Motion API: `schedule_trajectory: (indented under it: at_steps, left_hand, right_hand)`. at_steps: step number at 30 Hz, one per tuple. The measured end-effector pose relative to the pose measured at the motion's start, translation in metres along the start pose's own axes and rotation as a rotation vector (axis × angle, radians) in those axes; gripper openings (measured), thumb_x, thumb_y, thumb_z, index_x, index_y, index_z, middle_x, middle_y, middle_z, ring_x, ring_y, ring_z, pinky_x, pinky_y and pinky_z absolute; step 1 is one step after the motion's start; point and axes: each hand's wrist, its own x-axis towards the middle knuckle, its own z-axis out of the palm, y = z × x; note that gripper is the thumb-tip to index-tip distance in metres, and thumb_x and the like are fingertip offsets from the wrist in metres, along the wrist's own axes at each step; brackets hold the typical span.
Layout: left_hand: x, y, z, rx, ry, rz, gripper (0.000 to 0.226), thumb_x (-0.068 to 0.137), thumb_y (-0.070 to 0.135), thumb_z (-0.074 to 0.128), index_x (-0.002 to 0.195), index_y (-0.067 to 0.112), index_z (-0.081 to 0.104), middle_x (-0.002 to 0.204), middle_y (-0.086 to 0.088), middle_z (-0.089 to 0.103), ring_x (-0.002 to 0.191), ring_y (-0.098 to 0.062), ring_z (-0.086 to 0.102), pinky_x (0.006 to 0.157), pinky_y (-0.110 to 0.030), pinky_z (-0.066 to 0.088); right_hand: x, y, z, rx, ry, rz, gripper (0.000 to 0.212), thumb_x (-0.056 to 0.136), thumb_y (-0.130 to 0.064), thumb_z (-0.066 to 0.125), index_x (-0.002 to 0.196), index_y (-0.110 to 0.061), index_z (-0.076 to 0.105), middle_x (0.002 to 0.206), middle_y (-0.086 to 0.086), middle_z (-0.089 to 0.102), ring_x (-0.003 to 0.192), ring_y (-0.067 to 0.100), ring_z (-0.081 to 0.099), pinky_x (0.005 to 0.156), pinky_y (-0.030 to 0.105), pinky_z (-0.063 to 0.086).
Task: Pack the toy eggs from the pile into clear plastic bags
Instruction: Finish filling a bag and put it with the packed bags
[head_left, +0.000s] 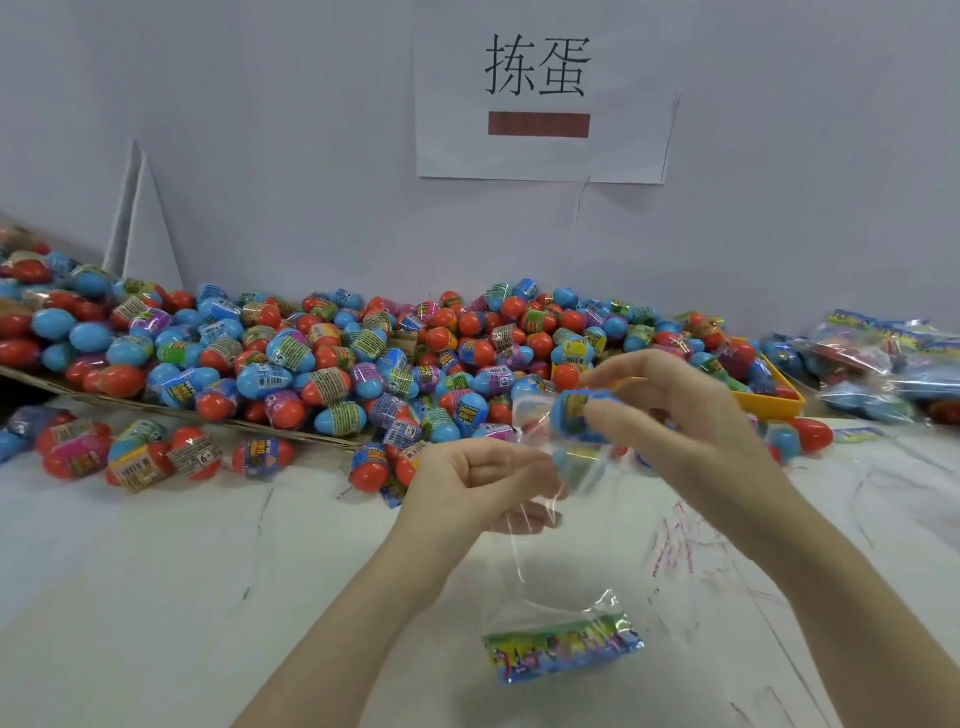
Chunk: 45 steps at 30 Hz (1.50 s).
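A big pile of red and blue toy eggs (322, 358) lies along the wall on a cardboard sheet. My left hand (478, 483) pinches the top edge of a clear plastic bag (561, 561) that hangs down in front of me. A colourful printed strip (563, 647) marks the bag's bottom. My right hand (670, 415) grips a blue toy egg (571, 415) at the bag's mouth. A second blurred egg (576, 467) sits just below, inside the bag.
A white table (182, 571) with pen marks spreads below my arms. Loose eggs (135, 454) lie at its left. A yellow tray (769, 400) and a heap of filled bags (883, 364) stand at the right. A paper sign (540, 93) hangs on the wall.
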Motion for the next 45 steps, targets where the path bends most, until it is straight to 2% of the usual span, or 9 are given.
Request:
schedule_trajectory:
  at_steps: [4,9,13,16,20,24,30,38,45]
  left_hand:
    - [-0.004,0.003,0.005,0.023,-0.048,0.032,0.013,0.057,0.021,0.070,0.069,0.017,0.073,0.067,-0.007,0.072,0.056,-0.018,0.069,0.051,-0.020,0.052]
    - [-0.005,0.003,0.003,0.068,-0.094,0.028,0.011,0.061,0.021,0.070,0.071,0.021,0.074,0.072,-0.006,0.074,0.061,-0.019,0.070,0.056,-0.022,0.056]
    - [-0.005,0.003,0.002,0.112,-0.113,0.028,0.012,0.064,0.026,0.069,0.073,0.026,0.076,0.076,-0.003,0.074,0.065,-0.020,0.071,0.063,-0.029,0.057]
    - [-0.006,0.004,0.003,0.086,-0.092,0.028,0.016,0.062,0.028,0.068,0.076,0.023,0.074,0.076,-0.005,0.074,0.063,-0.020,0.071,0.058,-0.025,0.057]
    - [-0.006,0.005,0.006,0.055,-0.069,0.016,0.025,0.060,0.028,0.067,0.082,0.017,0.071,0.075,-0.004,0.074,0.061,-0.018,0.070,0.053,-0.019,0.052]
    - [-0.006,0.005,0.010,0.041,-0.090,0.014,0.027,0.061,0.029,0.065,0.086,0.017,0.069,0.079,-0.002,0.075,0.065,-0.017,0.071,0.057,-0.020,0.055]
    - [-0.006,0.002,0.011,0.023,-0.089,0.022,0.025,0.070,0.026,0.062,0.092,0.017,0.069,0.085,-0.002,0.075,0.074,-0.018,0.072,0.061,-0.021,0.055]
    - [-0.007,0.001,0.013,-0.007,-0.118,0.036,0.032,0.066,0.027,0.064,0.096,0.017,0.068,0.088,-0.001,0.075,0.082,-0.016,0.071,0.064,-0.020,0.055]
    - [-0.007,0.000,0.019,-0.002,-0.110,0.028,0.036,0.067,0.028,0.064,0.099,0.012,0.068,0.088,-0.003,0.074,0.078,-0.018,0.071,0.062,-0.018,0.053]
  right_hand:
    - [0.001,0.007,0.005,-0.361,0.031,-0.015,0.019,0.073,-0.050,0.044,0.077,-0.033,0.052,0.071,-0.016,0.055,0.069,0.002,0.051,0.059,0.016,0.040]
    - [0.006,0.013,-0.001,-0.544,0.129,-0.081,0.043,0.076,-0.061,0.029,0.083,-0.027,0.054,0.069,-0.016,0.051,0.074,0.007,0.045,0.072,0.028,0.035]
    - [0.005,0.011,-0.004,-0.273,0.056,-0.019,0.032,0.075,-0.056,0.027,0.072,-0.031,0.048,0.067,-0.016,0.052,0.071,0.001,0.054,0.061,0.014,0.041]
    - [0.005,0.010,-0.003,-0.116,-0.015,0.054,0.036,0.073,-0.054,0.030,0.075,-0.026,0.052,0.062,-0.009,0.057,0.065,-0.006,0.055,0.056,0.009,0.042]
    - [0.006,0.010,-0.004,-0.087,-0.070,0.116,0.040,0.070,-0.057,0.033,0.077,-0.024,0.056,0.060,-0.021,0.063,0.046,0.004,0.055,0.052,0.013,0.045]
    - [0.005,0.008,-0.003,-0.188,-0.086,0.133,0.042,0.067,-0.060,0.035,0.076,-0.028,0.061,0.059,-0.008,0.062,0.045,-0.001,0.052,0.046,0.010,0.042]
    - [0.004,0.005,-0.001,-0.220,-0.143,0.167,0.059,0.064,-0.066,0.030,0.079,-0.020,0.064,0.066,0.001,0.064,0.056,0.010,0.059,0.064,0.035,0.051]
    - [0.005,0.004,-0.001,-0.166,-0.200,0.250,0.056,0.058,-0.069,0.030,0.076,-0.028,0.063,0.058,-0.009,0.059,0.043,0.003,0.053,0.056,0.017,0.049]
    - [0.002,0.001,0.003,-0.184,-0.103,0.158,0.044,0.052,-0.068,0.044,0.075,-0.034,0.059,0.063,-0.012,0.062,0.054,-0.007,0.055,0.047,0.006,0.041]
